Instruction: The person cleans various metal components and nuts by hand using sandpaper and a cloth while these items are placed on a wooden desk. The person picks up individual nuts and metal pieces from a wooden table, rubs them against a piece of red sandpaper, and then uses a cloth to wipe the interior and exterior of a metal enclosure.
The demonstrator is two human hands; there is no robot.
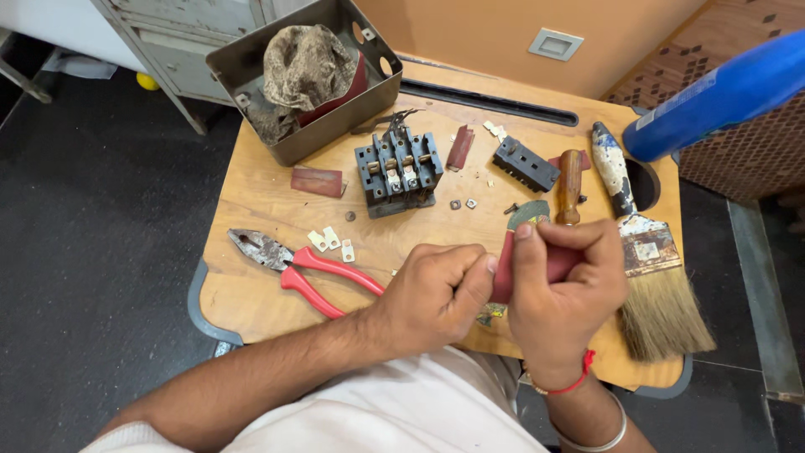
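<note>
I see both hands meeting low over the wooden tabletop [251,193]. My right hand [563,294] is curled tight around a small dark red piece [503,273], thumb laid along its upper edge; most of the piece is hidden inside the fist. My left hand [432,294] is closed too, its thumb and fingertips pinching against the left side of the same red piece. The piece sits just above the tabletop's near edge, between the two hands.

Red-handled pliers [298,264] lie just left of my left hand, jaws pointing away to the left. A wide paintbrush [646,252] lies right beside my right hand. Farther back sit a grey switch block [398,172], a wooden-handled tool [569,186], a small black terminal strip [525,164] and a metal box [335,117] with a cloth [306,63] in it. A blue can [721,92] juts in at upper right.
</note>
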